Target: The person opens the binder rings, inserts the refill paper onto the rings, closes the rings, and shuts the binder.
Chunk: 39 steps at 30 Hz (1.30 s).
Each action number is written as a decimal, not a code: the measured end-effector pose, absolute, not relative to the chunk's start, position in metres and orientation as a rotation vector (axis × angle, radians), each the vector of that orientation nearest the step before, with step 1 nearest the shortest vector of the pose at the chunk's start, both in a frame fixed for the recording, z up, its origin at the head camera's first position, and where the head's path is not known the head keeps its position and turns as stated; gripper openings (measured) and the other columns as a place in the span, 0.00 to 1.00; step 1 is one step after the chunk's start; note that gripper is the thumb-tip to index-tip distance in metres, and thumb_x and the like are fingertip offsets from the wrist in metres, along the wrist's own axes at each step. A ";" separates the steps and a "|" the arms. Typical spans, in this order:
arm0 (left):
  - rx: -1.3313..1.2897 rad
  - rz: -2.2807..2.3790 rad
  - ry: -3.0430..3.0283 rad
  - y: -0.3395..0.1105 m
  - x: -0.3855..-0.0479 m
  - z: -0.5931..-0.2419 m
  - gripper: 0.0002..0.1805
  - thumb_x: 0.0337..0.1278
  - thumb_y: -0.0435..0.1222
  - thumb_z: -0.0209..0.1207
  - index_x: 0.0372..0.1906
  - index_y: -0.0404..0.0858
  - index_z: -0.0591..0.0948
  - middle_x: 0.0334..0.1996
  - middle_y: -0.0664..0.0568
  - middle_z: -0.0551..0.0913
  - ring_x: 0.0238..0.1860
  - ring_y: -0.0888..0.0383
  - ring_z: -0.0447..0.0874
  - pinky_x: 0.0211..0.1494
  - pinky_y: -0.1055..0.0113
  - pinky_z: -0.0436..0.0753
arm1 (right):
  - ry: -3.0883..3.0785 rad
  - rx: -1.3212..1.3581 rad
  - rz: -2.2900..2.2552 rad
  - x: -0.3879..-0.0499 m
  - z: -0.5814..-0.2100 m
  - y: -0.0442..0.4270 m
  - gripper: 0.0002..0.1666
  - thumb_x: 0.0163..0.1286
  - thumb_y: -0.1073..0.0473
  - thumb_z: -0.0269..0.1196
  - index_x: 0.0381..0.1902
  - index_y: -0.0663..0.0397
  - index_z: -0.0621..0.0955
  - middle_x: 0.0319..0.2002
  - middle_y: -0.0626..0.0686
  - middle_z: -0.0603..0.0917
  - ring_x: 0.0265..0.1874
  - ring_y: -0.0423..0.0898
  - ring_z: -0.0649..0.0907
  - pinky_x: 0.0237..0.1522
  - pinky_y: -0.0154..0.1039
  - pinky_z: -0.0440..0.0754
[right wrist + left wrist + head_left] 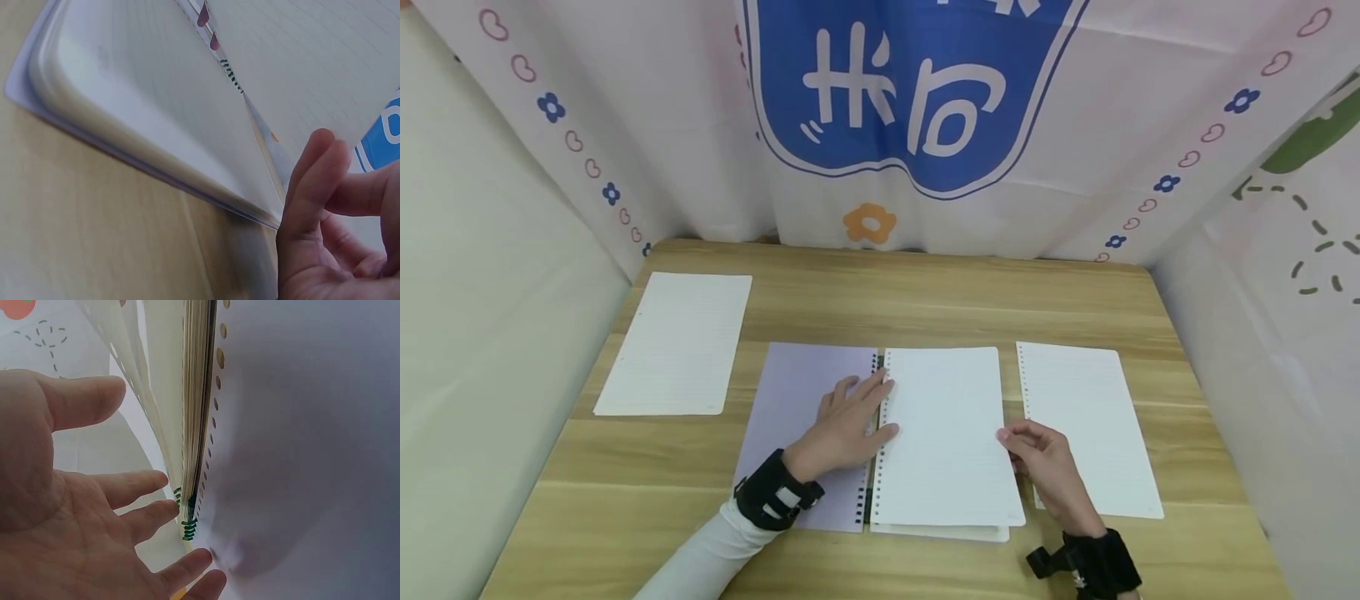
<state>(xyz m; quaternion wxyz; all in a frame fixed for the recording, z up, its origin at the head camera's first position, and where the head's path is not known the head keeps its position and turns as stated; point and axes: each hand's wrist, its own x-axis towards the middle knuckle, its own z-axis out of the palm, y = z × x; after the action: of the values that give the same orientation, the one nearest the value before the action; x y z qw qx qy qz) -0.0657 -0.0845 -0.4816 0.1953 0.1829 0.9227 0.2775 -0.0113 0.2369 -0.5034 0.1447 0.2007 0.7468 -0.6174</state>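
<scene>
sheet [946, 446] btwn l hand [844, 427] & r hand [1051, 469]

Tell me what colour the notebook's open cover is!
The cover is light purple, seen best in the head view.

Table [880, 296]: light wood-grain top, grain running side to side. Directly on it: notebook [869, 492] near the middle, lying open, lilac cover [797, 392] to the left, pages [940, 531] to the right. Ruled sheet [673, 346] at left, farther back, well apart. Punched sheet [1093, 425] at right, just beside the notebook, holes along its left edge.
</scene>
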 end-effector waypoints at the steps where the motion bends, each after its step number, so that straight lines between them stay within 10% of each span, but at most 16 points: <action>1: 0.516 0.772 2.588 -0.084 -0.066 -0.482 0.38 0.78 0.50 0.59 0.84 0.43 0.63 0.88 0.46 0.52 0.84 0.30 0.47 0.79 0.26 0.52 | 2.150 0.580 -1.781 -0.011 -0.504 0.237 0.15 0.79 0.59 0.66 0.54 0.66 0.84 0.36 0.49 0.91 0.33 0.45 0.85 0.36 0.34 0.84; 19: 0.562 0.730 2.540 -0.089 -0.052 -0.474 0.37 0.76 0.48 0.61 0.82 0.40 0.66 0.87 0.45 0.53 0.84 0.30 0.45 0.80 0.26 0.48 | 2.117 0.565 -1.809 -0.008 -0.504 0.239 0.17 0.77 0.58 0.68 0.54 0.68 0.83 0.32 0.49 0.90 0.30 0.44 0.84 0.35 0.34 0.85; 39: 0.710 0.616 2.411 -0.107 -0.043 -0.483 0.60 0.55 0.59 0.76 0.87 0.53 0.56 0.89 0.52 0.39 0.86 0.31 0.29 0.82 0.26 0.39 | 2.217 0.387 -1.679 -0.009 -0.504 0.248 0.18 0.78 0.55 0.68 0.54 0.65 0.84 0.29 0.55 0.86 0.24 0.46 0.82 0.26 0.37 0.84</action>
<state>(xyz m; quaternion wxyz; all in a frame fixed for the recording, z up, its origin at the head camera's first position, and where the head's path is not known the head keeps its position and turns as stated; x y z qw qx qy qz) -0.0430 -0.1068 -0.4825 0.2734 0.2640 0.8962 0.2290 -0.0093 0.2478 -0.5043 0.1660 0.1360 0.7786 -0.5897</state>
